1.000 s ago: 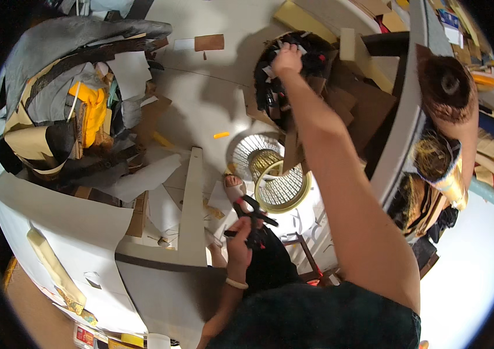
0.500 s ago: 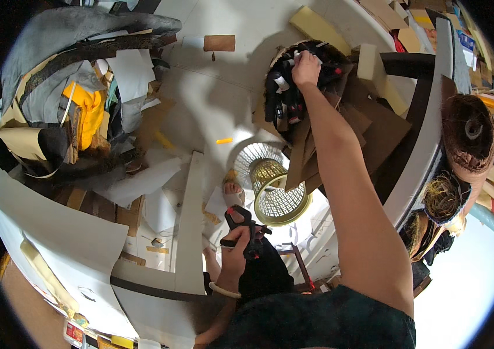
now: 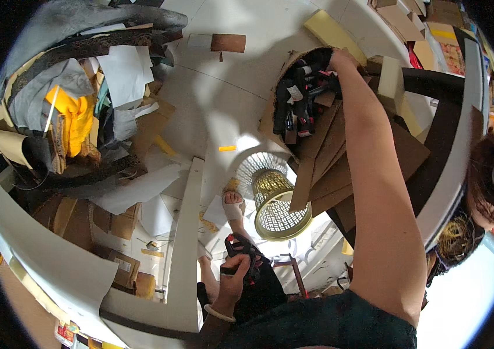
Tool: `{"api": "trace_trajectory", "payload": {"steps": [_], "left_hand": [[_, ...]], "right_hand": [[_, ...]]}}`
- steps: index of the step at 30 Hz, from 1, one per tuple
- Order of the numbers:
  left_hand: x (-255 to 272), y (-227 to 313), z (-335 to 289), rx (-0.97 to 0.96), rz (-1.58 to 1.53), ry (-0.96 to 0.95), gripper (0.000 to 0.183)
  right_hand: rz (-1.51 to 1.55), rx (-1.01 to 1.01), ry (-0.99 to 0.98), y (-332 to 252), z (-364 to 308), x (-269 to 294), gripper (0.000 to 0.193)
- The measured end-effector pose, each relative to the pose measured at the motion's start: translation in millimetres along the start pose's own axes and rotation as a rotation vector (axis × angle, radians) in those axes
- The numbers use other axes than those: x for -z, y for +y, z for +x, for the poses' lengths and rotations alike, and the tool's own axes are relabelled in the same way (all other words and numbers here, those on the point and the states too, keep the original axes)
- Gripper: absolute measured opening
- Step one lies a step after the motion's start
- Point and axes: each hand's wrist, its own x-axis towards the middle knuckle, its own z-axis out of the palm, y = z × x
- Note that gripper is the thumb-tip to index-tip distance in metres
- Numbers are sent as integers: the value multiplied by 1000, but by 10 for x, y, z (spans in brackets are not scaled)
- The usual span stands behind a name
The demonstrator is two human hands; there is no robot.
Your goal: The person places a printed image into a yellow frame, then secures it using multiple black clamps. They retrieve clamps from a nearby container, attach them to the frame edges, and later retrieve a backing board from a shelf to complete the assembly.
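Observation:
My left hand [image 3: 234, 276], low in the middle, is closed round a black spring clamp [image 3: 241, 249] with red tips; more than one may be in the grip. At the upper right my right hand [image 3: 345, 60] reaches to the far right rim of a cardboard box [image 3: 268, 119]. Its fingers are mostly hidden behind the wrist and rim, so their grip cannot be made out. Several black tools with red parts [image 3: 300, 96], resembling clamps, lie heaped inside the box.
A yellow-green plastic basket [image 3: 282, 235] lies tipped between my hands. Brown cardboard sheets [image 3: 331, 151] lean against the box, with foam blocks [image 3: 391, 84] beside it. Leather and fabric scraps [image 3: 78, 116] pile at the left. A white beam [image 3: 186, 227] stands left of my legs.
My right hand has moved from the middle of the box to its far right rim, uncovering more tools. The left hand keeps its clamp. The whole view has shifted slightly.

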Motion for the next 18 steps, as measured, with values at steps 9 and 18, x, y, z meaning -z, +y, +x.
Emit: {"api": "trace_trajectory", "payload": {"steps": [9,18], "left_hand": [[-218,94,-87,7,28,5,18],[-136,-381,-76,96,-71,-13,17]], "right_hand": [[-182,-172,-214,-219,230,18,89],[-200,-93,-293,-135,-46,189,66]]}}
